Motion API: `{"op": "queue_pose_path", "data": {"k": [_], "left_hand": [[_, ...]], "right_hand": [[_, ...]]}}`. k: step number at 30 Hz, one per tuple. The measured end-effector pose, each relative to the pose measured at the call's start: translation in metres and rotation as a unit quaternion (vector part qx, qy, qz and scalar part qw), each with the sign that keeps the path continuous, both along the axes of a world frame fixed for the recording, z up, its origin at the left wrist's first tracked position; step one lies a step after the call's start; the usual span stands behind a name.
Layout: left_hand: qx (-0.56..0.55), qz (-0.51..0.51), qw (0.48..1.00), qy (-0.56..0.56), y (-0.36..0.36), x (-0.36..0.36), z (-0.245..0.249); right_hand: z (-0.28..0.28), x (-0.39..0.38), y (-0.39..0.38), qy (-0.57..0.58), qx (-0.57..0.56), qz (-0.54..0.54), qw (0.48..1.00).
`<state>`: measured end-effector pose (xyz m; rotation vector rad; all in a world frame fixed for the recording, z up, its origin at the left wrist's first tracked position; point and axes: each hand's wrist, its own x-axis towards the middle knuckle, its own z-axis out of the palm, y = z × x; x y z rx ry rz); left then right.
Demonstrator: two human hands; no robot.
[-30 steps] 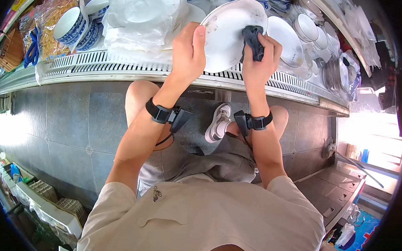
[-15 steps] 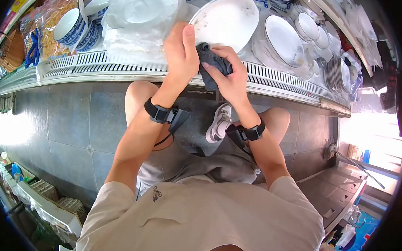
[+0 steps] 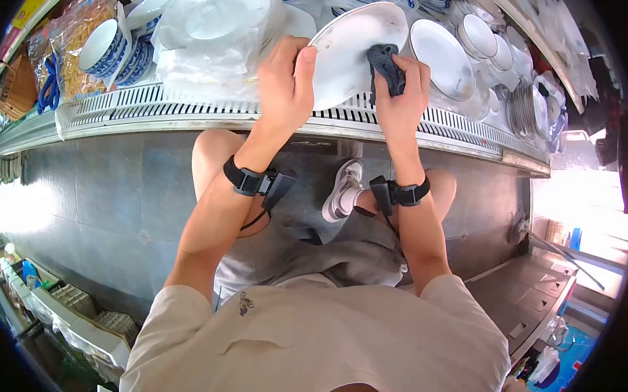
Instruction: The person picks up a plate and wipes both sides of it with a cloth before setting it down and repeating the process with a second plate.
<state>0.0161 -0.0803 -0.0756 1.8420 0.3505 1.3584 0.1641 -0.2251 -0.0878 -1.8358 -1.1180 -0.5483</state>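
Two hands are on the job, and we have both of them up at the white plate [image 3: 349, 48]. Our left hand [image 3: 285, 84] is clamped on the plate's left rim, thumb laid across the face and fingers wrapped out of sight behind it. Our right hand [image 3: 401, 95] is curled tight around a dark cloth [image 3: 385, 64], bunched in the fingers and pressed flat against the right side of the plate's face.

The plate is tilted up on edge with its face turned toward us. It is off the shelf and carried only by that left-hand grip. Directly below the plate runs the slotted shelf rail [image 3: 146, 109], close under its lower rim.

Left of the plate, touching the back of our left hand, sits a plastic-wrapped stack of dishes [image 3: 213, 31]. Further left of the plate we see blue-and-white bowls [image 3: 103, 44]. Just right of the plate a white bowl [image 3: 443, 58] leans on its side, with small white cups [image 3: 477, 37] beyond it and a row of plates on edge [image 3: 526, 110] further right again.

Below the plate, well down past the rail, both wrists carry black bands [image 3: 245, 178], and a white shoe [image 3: 342, 191] shows on the grey floor between our forearms.
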Motion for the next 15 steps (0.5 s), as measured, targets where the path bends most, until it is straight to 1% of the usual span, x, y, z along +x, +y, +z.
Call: {"op": "queue_pose_path", "data": {"k": [1, 2, 3, 5, 7, 9, 11, 12, 14, 15], "left_hand": [[-0.015, -0.002, 1.000, 0.002, 0.000, -0.001, -0.001], [-0.030, -0.007, 1.000, 0.004, 0.000, -0.001, -0.002], [-0.030, -0.008, 1.000, 0.004, 0.000, 0.000, -0.005], [-0.072, 0.035, 0.995, -0.051, 0.002, 0.004, -0.010], [-0.083, 0.039, 0.995, -0.036, 0.008, 0.000, -0.011], [-0.093, 0.044, 0.994, -0.023, 0.011, 0.000, -0.012], [-0.088, 0.049, 0.995, -0.025, 0.011, -0.001, -0.012], [-0.087, 0.047, 0.995, -0.024, 0.011, -0.002, -0.009], [-0.052, -0.002, 0.998, -0.025, 0.011, -0.002, 0.001], [-0.052, -0.005, 0.998, -0.027, 0.011, -0.003, 0.002]], "right_hand": [[0.000, -0.006, 0.001, -0.006, 0.017, -0.010, 1.000], [-0.004, -0.012, 0.002, -0.008, 0.016, 0.013, 1.000], [-0.010, -0.021, 0.003, 0.050, 0.020, 0.047, 0.997], [-0.016, -0.042, 0.006, 0.138, 0.009, 0.143, 0.980], [-0.012, -0.058, 0.008, 0.127, -0.008, 0.214, 0.969], [-0.010, -0.060, 0.007, 0.120, -0.027, 0.210, 0.970], [-0.005, -0.052, 0.003, 0.062, -0.059, 0.138, 0.987], [-0.006, -0.040, 0.000, 0.061, -0.060, 0.103, 0.991], [0.001, -0.019, -0.003, 0.038, -0.027, 0.035, 0.998], [0.006, -0.011, -0.004, 0.017, -0.004, 0.000, 1.000]]}}
